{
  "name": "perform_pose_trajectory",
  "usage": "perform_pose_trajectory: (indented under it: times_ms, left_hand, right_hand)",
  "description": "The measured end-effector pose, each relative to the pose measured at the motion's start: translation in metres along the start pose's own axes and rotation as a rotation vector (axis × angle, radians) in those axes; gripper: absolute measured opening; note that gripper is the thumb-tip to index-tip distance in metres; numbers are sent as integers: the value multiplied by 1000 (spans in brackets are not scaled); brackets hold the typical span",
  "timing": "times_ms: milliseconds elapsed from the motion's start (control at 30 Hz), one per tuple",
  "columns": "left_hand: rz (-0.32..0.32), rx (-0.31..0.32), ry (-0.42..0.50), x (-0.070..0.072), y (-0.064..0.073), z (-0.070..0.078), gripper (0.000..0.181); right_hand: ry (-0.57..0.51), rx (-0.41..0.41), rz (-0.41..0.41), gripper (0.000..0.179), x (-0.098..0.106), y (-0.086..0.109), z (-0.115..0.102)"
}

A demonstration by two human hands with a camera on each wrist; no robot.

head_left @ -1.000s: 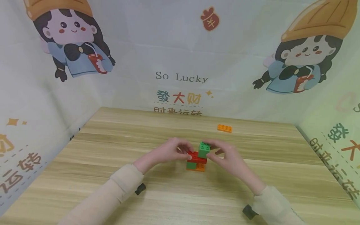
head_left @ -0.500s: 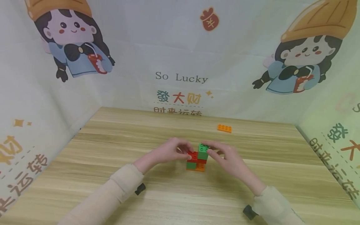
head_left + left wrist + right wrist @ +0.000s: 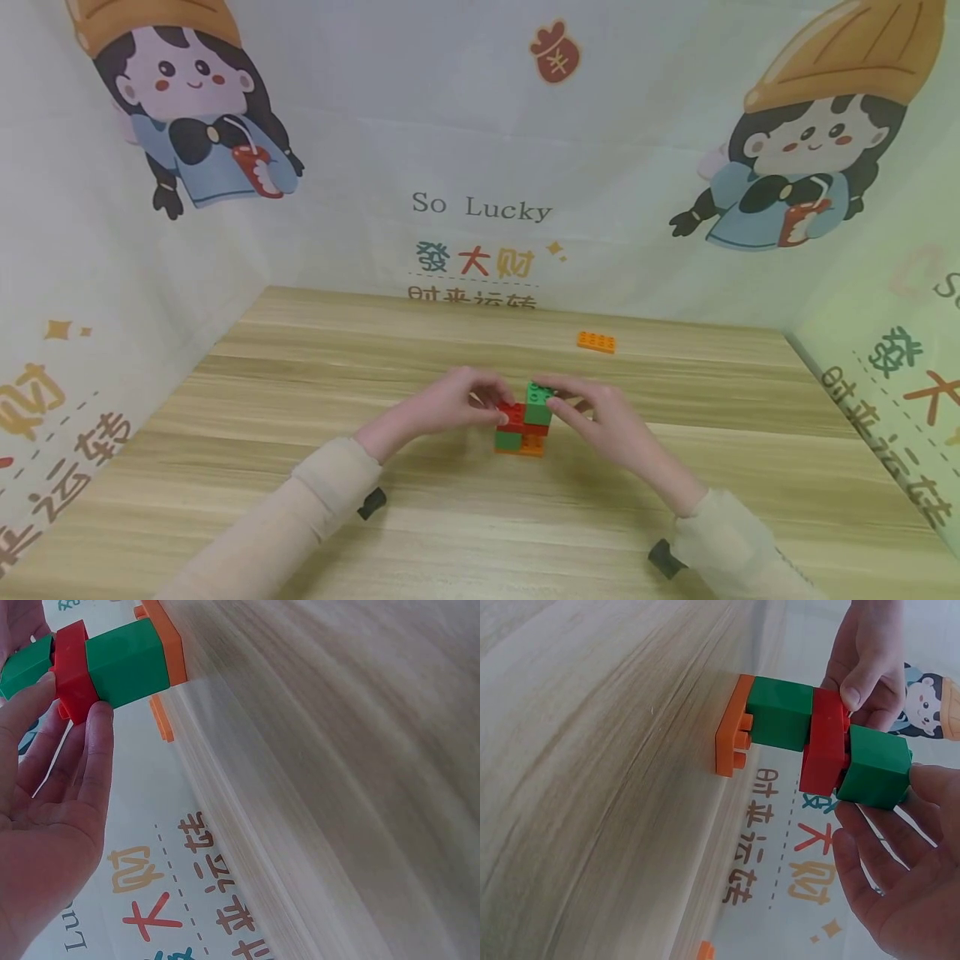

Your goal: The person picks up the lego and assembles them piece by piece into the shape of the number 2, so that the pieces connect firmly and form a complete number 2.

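A small stack of toy building bricks stands on the table between both hands. Its base is an orange plate brick (image 3: pixel 726 739), with a green brick (image 3: pixel 780 712) on one half of it. Across that green brick lies a flat red brick (image 3: pixel 825 750), overhanging the bare orange studs. A second green brick (image 3: pixel 537 412) sits on the red brick's right end. My left hand (image 3: pixel 457 404) pinches the red brick at its left end, thumb in front. My right hand (image 3: pixel 611 421) holds the upper green brick between thumb and fingers; some fingertips are hidden behind it.
A loose orange plate brick (image 3: pixel 596 342) lies farther back on the wooden table (image 3: pixel 337 350), right of the stack. Printed cloth walls (image 3: pixel 360 158) enclose the table at the back and sides. Black wrist straps (image 3: pixel 665 558) show below the sleeves.
The upper green brick has come down slightly onto the red brick, and my right thumb has shifted higher on it. My left hand keeps its hold. The head view has shifted a little.
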State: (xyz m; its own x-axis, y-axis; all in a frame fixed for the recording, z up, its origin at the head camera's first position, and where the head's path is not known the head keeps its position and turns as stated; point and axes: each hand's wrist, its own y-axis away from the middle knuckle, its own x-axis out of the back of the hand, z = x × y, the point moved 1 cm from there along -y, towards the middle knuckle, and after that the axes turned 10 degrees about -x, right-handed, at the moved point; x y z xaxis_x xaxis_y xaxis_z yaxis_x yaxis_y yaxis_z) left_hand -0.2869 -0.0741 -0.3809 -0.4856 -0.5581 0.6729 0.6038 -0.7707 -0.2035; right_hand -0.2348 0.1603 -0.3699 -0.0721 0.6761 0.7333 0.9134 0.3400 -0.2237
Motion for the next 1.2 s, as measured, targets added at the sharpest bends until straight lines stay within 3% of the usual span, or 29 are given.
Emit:
perform_pose_trajectory:
  times_ms: [833, 1200]
  left_hand:
    - [-7, 6, -12, 1, -2, 1, 21]
    - [-11, 13, 1, 1, -1, 0, 22]
  right_hand:
    - [10, 21, -12, 33, 2, -1, 1]
    - [32, -21, -65, 32, 7, -7, -4]
